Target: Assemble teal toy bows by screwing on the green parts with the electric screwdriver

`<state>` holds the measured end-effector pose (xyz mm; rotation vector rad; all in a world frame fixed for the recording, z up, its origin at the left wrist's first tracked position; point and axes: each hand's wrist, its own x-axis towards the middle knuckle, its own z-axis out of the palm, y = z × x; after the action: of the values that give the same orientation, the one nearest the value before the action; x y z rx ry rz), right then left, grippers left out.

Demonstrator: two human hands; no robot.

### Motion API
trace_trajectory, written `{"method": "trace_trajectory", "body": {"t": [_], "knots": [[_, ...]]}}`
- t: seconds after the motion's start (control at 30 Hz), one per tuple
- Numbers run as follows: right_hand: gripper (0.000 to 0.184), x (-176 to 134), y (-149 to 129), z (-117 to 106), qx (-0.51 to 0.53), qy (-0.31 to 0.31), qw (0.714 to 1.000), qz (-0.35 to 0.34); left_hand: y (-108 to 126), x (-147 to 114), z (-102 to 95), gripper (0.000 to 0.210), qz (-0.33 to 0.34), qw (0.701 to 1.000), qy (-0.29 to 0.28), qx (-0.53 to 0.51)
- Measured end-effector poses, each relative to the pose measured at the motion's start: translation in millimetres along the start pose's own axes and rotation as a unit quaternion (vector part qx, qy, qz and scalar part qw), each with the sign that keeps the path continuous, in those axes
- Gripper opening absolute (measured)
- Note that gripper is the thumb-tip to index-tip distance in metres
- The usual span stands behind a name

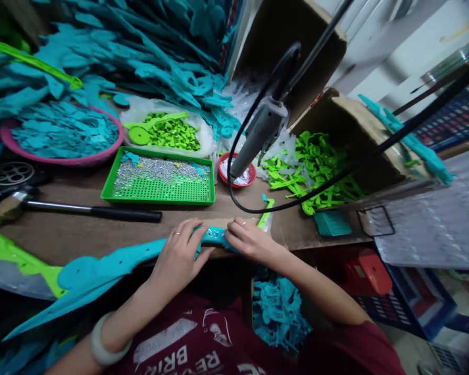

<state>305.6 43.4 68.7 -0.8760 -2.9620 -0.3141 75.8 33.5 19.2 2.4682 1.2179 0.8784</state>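
Note:
A long blue plastic toy part (pixel 136 256) lies across the front edge of the bench, its pointed, blade-like end reaching to the lower left. My left hand (pixel 182 250) is closed over it near its right part, thumb toward me. At the right end, the fingers of my right hand (pixel 248 240) are bent and pressed onto the same part; whether they also pinch something small is hidden. Small dark holes show on the blue surface between the hands. Just beyond my right hand lies a thin lime-green plastic piece (pixel 266 212).
A grey electric screwdriver (pixel 258 135) hangs on a looped black cable. Behind the hands stand a green tray (pixel 158 200) of small screws, a red basket (pixel 251 179) and a pink basin (pixel 58 160) of blue pieces. A hammer (pixel 94 210) lies left; lime-green parts (pixel 316 172) fill a carton.

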Motion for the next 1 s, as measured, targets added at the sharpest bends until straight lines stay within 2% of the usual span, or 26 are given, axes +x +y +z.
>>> {"method": "trace_trajectory", "body": {"t": [0.17,0.27,0.33,0.37,0.43,0.53,0.57,0.63,0.7,0.77,0.83,0.87,0.93,1.0], "knots": [[0.025,5,-5,-4,-0.071,-0.007,0.996,-0.060,0,-1,3.9,0.038,-0.009,1.000,0.006,-0.016],[0.025,7,-8,-2,-0.071,-0.016,0.995,-0.062,5,1,5.5,0.038,-0.015,0.999,0.010,-0.033],[0.025,5,-7,0,-0.046,-0.015,0.997,-0.059,5,0,-0.1,0.037,-0.017,0.999,0.007,-0.044],[0.024,2,-5,1,-0.019,-0.009,0.999,-0.045,1,-3,-5.8,0.039,-0.022,0.999,0.002,-0.044],[0.025,-7,-3,4,0.056,0.013,0.998,0.039,-13,-15,-21.9,0.044,-0.037,0.999,-0.019,-0.031],[0.050,-22,-6,10,0.140,0.017,0.970,0.196,-46,-40,-48.9,0.053,-0.050,0.996,-0.058,0.036],[0.058,-26,-9,12,0.142,0.007,0.965,0.221,-56,-48,-56.2,0.051,-0.045,0.995,-0.060,0.070],[0.062,-35,-18,16,0.114,-0.007,0.967,0.226,-63,-60,-67.2,0.041,-0.027,0.989,-0.074,0.123],[0.059,-43,-31,14,0.055,0.035,0.975,0.214,-51,-68,-75.0,0.031,-0.006,0.985,-0.065,0.158],[0.058,-51,-48,7,-0.015,0.120,0.974,0.194,-31,-83,-83.5,0.026,0.010,0.980,-0.019,0.196],[0.056,-53,-67,-3,-0.079,0.191,0.964,0.168,-17,-108,-96.3,0.022,0.005,0.969,0.040,0.244],[0.053,-51,-77,-7,-0.105,0.214,0.960,0.147,-18,-125,-105.5,0.019,-0.021,0.959,0.062,0.275],[0.046,-39,-97,-11,-0.136,0.256,0.954,0.072,-32,-175,-131.6,0.014,-0.136,0.926,0.090,0.341],[0.040,-18,-113,-10,-0.132,0.303,0.943,-0.032,-52,-247,-168.1,0.026,-0.342,0.852,0.093,0.385]]}}
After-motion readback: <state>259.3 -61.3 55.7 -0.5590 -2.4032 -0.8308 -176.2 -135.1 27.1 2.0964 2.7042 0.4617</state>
